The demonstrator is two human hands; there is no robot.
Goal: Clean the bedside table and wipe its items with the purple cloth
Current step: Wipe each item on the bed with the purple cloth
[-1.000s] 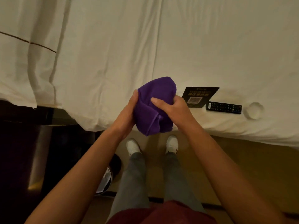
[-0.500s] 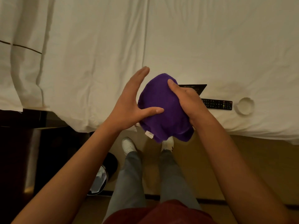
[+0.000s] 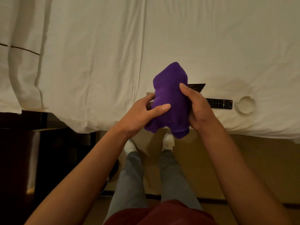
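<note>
both hands are on the purple cloth (image 3: 170, 101), held up over the near edge of the bed (image 3: 97, 62): your left hand (image 3: 139, 116) pinches its left side, your right hand (image 3: 198, 109) wraps its right. it looks soft, light and floppy, so bunch it in your palm before wiping.

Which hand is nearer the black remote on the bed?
Right. The right hand, gripping the purple cloth, sits just beside the black remote control; the left hand grips the cloth's far side.
</note>
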